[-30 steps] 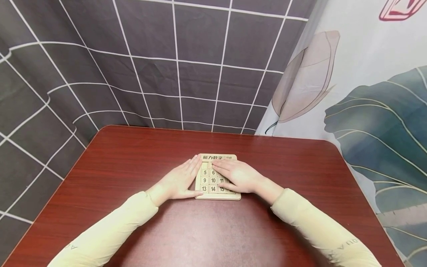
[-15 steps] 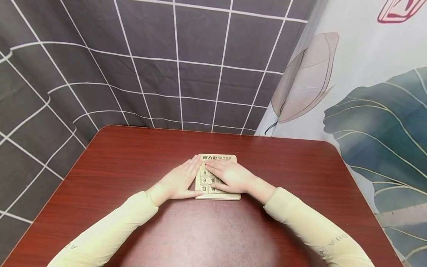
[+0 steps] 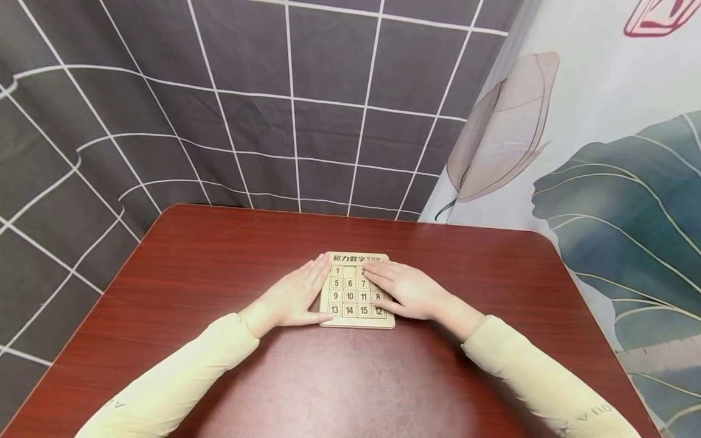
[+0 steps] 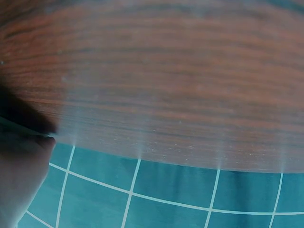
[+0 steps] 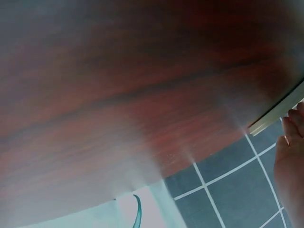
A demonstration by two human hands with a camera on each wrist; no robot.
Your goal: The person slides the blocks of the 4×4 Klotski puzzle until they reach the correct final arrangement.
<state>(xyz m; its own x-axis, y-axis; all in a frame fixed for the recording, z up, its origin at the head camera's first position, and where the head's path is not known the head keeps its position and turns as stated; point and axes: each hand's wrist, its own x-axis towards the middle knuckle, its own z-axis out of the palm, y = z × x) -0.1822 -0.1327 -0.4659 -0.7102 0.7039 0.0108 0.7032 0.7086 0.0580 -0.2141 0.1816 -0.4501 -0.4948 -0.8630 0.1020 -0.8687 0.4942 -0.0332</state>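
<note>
A pale number sliding puzzle [image 3: 349, 322] lies flat near the middle of the table in the head view. Its 1 tile sits at top left, with a bare slot just right of it, then the 2 tile. My left hand [image 3: 292, 298] steadies the left side, fingers straight along the edge and thumb on the lower left corner. Fingertips of my right hand [image 3: 413, 291] rest on the upper right tiles by the 2, its thumb lower on the right column; some tiles there are hidden. The right wrist view catches the puzzle's edge [image 5: 278, 110] beside that hand.
The puzzle lies on a reddish-brown wooden table [image 3: 219, 255]. A dark grid-patterned curtain [image 3: 328, 128] hangs behind it and at left. On the right hangs a pale curtain [image 3: 591, 97] with leaf prints.
My right hand first slid left, and the 1 tile came to the top left corner. It then moved back right, uncovering a slot beside the 1. My left hand stayed put.
</note>
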